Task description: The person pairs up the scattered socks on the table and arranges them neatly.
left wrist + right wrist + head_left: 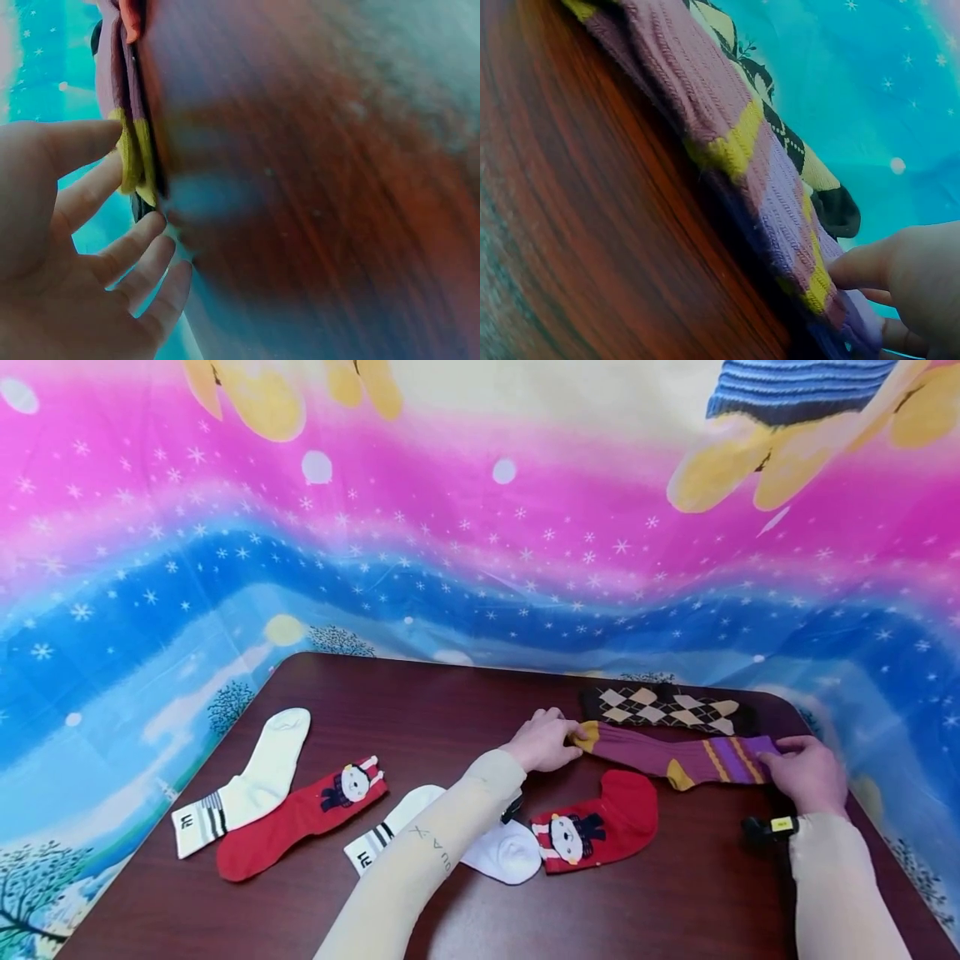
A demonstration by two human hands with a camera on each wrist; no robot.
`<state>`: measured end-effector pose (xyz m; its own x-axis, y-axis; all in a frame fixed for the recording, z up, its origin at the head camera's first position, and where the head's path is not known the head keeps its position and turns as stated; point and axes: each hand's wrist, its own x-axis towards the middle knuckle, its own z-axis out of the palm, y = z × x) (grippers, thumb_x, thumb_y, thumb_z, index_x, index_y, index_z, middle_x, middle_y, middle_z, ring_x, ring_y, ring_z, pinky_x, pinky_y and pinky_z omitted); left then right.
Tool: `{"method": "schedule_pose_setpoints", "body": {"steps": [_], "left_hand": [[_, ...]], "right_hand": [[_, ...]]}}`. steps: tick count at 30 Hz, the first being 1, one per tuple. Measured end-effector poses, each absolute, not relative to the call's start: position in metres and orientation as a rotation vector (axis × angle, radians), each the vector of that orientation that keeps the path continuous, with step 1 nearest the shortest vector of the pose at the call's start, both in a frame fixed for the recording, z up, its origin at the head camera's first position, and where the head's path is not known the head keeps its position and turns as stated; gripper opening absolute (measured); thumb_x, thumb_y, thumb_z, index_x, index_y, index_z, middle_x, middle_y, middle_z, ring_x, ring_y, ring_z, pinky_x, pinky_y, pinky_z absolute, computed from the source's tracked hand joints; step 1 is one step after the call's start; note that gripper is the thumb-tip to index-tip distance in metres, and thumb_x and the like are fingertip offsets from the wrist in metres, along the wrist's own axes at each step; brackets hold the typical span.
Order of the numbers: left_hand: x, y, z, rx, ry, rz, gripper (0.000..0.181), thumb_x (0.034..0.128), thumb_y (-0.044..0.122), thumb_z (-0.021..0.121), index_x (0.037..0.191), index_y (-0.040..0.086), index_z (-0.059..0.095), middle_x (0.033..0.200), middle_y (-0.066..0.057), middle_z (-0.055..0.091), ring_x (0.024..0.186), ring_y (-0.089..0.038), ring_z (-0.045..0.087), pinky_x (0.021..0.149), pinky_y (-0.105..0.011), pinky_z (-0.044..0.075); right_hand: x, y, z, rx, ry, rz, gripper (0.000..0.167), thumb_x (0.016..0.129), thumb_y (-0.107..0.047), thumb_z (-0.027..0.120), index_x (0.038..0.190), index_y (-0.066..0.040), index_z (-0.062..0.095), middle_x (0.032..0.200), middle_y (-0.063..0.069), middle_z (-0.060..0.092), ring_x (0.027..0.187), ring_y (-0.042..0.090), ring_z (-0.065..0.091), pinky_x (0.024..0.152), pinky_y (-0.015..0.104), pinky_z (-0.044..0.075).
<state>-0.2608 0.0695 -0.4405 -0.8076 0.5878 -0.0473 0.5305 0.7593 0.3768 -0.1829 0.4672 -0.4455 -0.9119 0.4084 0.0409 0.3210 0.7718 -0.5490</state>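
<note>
A mauve sock with yellow toe and heel and purple-and-yellow stripes (pixel 645 752) lies lengthwise between both hands, just in front of a black and beige argyle sock (pixel 660 708). My left hand (pixel 543 741) pinches its yellow toe (pixel 129 154) between thumb and index finger, the other fingers spread in the left wrist view. At the striped cuff (pixel 791 232), my right hand (pixel 813 774) pinches the edge with thumb and fingers. In the right wrist view the argyle sock (pixel 821 172) shows behind the striped one.
On the dark brown table (pixel 637 918), a red sock with a bear face (pixel 630 827) and two white socks (pixel 506 853) lie nearer, partly under my left forearm. Farther left are another white sock (pixel 273 768) and another red one (pixel 300 818). A printed cloth (pixel 450 527) hangs behind.
</note>
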Motion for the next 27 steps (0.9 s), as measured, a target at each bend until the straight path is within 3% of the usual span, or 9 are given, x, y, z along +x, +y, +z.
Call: {"method": "schedule_pose_setpoints", "body": {"steps": [5, 10, 17, 27], "left_hand": [[-0.26, 0.065, -0.44, 0.906, 2.796, 0.521, 0.039, 0.1003, 0.041, 0.065, 0.138, 0.034, 0.063, 0.133, 0.002, 0.053, 0.119, -0.018, 0.045, 0.096, -0.033, 0.042], [-0.261, 0.061, -0.44, 0.918, 2.797, 0.583, 0.051, 0.0997, 0.043, 0.065, 0.148, 0.033, 0.054, 0.142, 0.001, 0.05, 0.127, -0.018, 0.045, 0.101, -0.037, 0.04], [-0.264, 0.055, -0.436, 0.923, 2.807, 0.608, 0.074, 0.0999, 0.058, 0.055, 0.162, 0.029, 0.029, 0.165, -0.007, 0.028, 0.149, -0.028, 0.028, 0.115, -0.049, 0.027], [-0.266, 0.043, -0.424, 0.93, 2.901, 0.545, 0.079, 0.0994, 0.073, 0.032, 0.165, 0.032, 0.014, 0.17, 0.0, 0.008, 0.154, -0.025, 0.01, 0.12, -0.052, 0.009]], "right_hand": [[-0.182, 0.467, -0.445, -0.575, -2.824, 0.797, 0.062, 0.099, -0.04, 0.063, 0.131, 0.013, 0.052, 0.118, 0.037, 0.059, 0.1, 0.051, 0.054, 0.082, 0.062, 0.042], [-0.183, 0.466, -0.445, -0.575, -2.83, 0.773, 0.074, 0.099, -0.05, 0.058, 0.137, 0.013, 0.048, 0.132, 0.041, 0.049, 0.111, 0.059, 0.046, 0.089, 0.067, 0.038], [-0.188, 0.458, -0.435, -0.586, -2.835, 0.792, 0.089, 0.102, -0.062, 0.042, 0.151, 0.012, 0.032, 0.144, 0.044, 0.035, 0.124, 0.065, 0.034, 0.1, 0.073, 0.028], [-0.195, 0.44, -0.418, -0.305, -2.849, 0.754, 0.08, 0.108, -0.057, 0.016, 0.159, 0.004, 0.016, 0.154, 0.041, 0.02, 0.135, 0.065, 0.021, 0.103, 0.075, 0.019]]}}
